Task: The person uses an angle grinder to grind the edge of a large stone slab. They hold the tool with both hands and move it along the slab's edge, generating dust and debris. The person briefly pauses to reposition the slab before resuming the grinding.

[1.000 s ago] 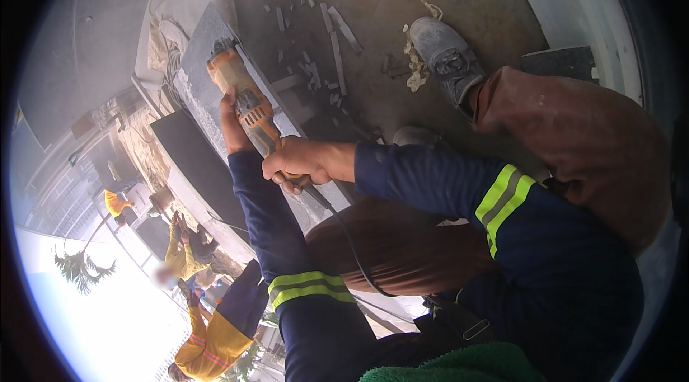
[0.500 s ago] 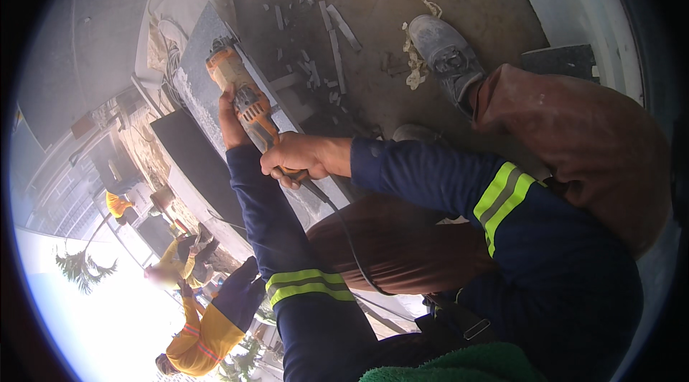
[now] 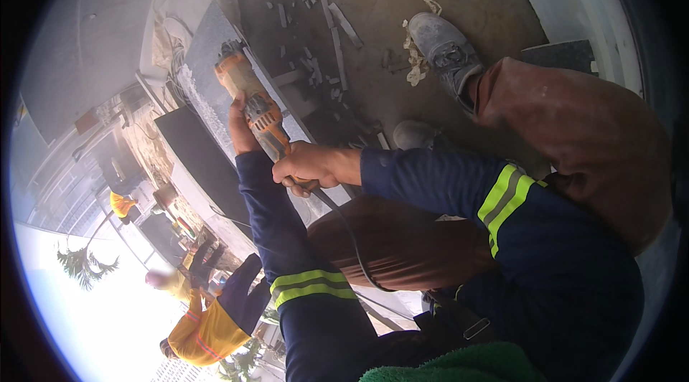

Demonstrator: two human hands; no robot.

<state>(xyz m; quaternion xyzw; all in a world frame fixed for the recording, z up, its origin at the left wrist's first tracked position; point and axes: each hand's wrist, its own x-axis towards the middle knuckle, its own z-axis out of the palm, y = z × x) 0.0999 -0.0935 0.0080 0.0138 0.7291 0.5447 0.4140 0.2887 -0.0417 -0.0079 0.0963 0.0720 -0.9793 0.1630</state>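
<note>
An orange and grey angle grinder point(image 3: 264, 115) lies slanted across the middle left, its head pointing up and away from me. My left hand point(image 3: 242, 127) is closed around the front part of its body. My right hand point(image 3: 319, 164) grips the rear end, where a black cord point(image 3: 346, 228) leaves the tool and runs down past my leg. The grinder's head is over a grey slab point(image 3: 215, 23) with a dusty, whitish edge. Its disc cannot be made out clearly.
Thin cut strips point(image 3: 339, 55) litter the dusty floor. My shoe point(image 3: 441, 45) stands to their right, near a dark flat piece point(image 3: 560, 57). A dark panel point(image 3: 197, 149) lies left of the slab. A co-worker in a yellow top point(image 3: 208, 335) bends at lower left; others are beyond.
Both hands and the grinder have shifted slightly right and a little closer to me. My grip on the tool is the same. The co-workers at left have moved a little.
</note>
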